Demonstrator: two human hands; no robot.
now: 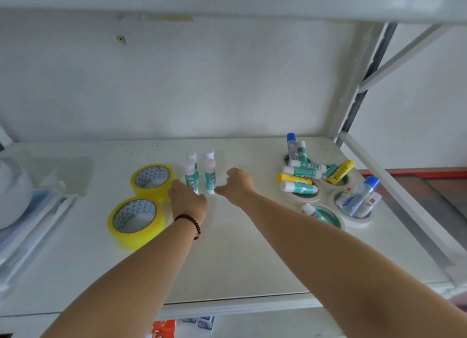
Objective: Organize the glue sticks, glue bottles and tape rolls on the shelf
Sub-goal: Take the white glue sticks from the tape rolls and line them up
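Observation:
Several white-and-teal glue sticks (209, 172) stand upright in two short rows mid-shelf. My left hand (188, 198) rests by the front left stick, fingers touching its base; I cannot tell if it grips. My right hand (237, 182) is open, fingers spread just right of the front right stick. Two yellow tape rolls (151, 177) (136, 221) lie flat to the left. On the right, white tape rolls (353, 220) lie flat, heaped with teal and yellow glue sticks (340, 171) and blue-capped glue bottles (364, 192).
The white shelf (240, 262) has a wall behind and a metal upright with braces (358, 90) at the right. A pale rounded object and clear plastic packaging (27, 211) sit at the left edge. Colourful packets (164, 329) show below the shelf's front lip.

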